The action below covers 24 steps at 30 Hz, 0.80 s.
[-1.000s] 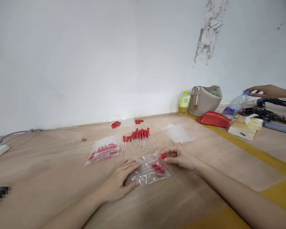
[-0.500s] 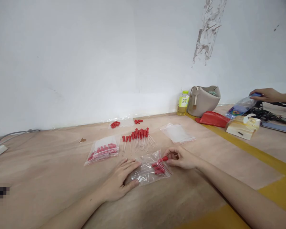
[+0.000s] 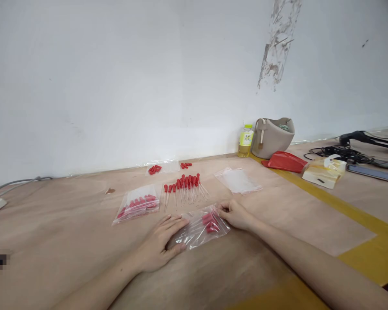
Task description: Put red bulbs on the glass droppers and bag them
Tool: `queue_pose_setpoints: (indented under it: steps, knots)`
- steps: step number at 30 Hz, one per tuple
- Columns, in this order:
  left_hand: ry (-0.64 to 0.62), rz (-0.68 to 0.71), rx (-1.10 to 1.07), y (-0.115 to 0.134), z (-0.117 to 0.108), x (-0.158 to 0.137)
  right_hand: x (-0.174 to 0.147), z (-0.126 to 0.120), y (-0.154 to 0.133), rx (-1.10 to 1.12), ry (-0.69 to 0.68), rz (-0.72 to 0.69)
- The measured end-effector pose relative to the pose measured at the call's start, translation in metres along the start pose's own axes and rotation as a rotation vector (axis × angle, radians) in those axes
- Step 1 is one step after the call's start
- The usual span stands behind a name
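Note:
A clear zip-lock bag (image 3: 195, 228) lies flat in front of me, holding several droppers with red rubber bulbs (image 3: 211, 223). My left hand (image 3: 161, 241) rests spread out on the table, fingertips and thumb on the bag's left end. At the bag's right, zip end, my right hand (image 3: 234, 214) pinches the edge of the opening; its fingertips are partly hidden. Just beyond the bag, loose glass droppers (image 3: 188, 185) with red bulbs lie in a row. To the left is a filled zip-lock bag (image 3: 138, 204) of droppers.
Empty zip-lock bags (image 3: 238, 181) lie right of the droppers. Red bulbs (image 3: 155, 169) rest on plastic by the wall, more bulbs (image 3: 186, 165) beside them. At right stand a drink bottle (image 3: 245, 141), a grey bag (image 3: 273, 140), a red pouch (image 3: 284, 161) and a tissue pack (image 3: 325, 171).
The red-bulbed dropper at my right fingertips has gone into the bag, and that hand has closed at the opening. Another person's hand with a plastic bottle has left the right side.

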<state>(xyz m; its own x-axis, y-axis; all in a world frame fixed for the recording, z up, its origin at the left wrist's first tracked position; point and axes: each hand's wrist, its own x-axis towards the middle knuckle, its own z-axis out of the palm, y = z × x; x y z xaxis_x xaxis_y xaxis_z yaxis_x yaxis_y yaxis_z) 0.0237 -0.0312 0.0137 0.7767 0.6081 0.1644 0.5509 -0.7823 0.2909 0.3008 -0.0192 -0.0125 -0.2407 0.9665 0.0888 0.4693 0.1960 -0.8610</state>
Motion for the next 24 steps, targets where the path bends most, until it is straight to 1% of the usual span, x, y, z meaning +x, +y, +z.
queue_pose_setpoints:
  steps: [3,5,8,9,11,13,15,17,20,22,24]
  knots:
    - [-0.003,0.001,0.005,-0.001,0.0,0.0,-0.001,0.001,-0.005,0.123,-0.111,-0.025]
    - [-0.007,0.0,0.006,0.0,0.0,0.001,-0.002,-0.001,-0.01,0.167,-0.181,-0.031]
    - [-0.009,-0.007,0.005,0.002,-0.001,0.001,-0.002,-0.01,-0.011,0.226,-0.207,-0.016]
    - [-0.008,-0.01,0.006,0.002,-0.002,0.001,-0.002,-0.013,-0.01,0.245,-0.196,-0.004]
    - [-0.002,-0.01,0.01,0.003,-0.002,0.001,-0.002,-0.018,-0.006,0.264,-0.13,0.039]
    - [-0.017,0.001,0.021,0.004,-0.003,0.001,-0.001,-0.022,0.0,0.257,-0.026,0.079]
    - [-0.053,0.019,0.039,0.005,-0.005,0.002,-0.001,-0.023,0.005,0.256,0.07,0.083]
    - [-0.084,0.031,0.056,0.005,-0.006,0.002,-0.001,-0.021,0.008,0.276,0.097,0.062]
    - [-0.075,0.034,0.05,0.006,-0.007,0.002,-0.001,-0.018,0.009,0.283,0.069,0.064]
    - [-0.056,0.038,0.036,0.006,-0.007,0.002,0.002,-0.018,0.007,0.257,0.118,0.112]
    - [-0.049,0.046,0.029,0.006,-0.007,0.002,0.012,-0.019,0.002,0.213,0.205,0.188]
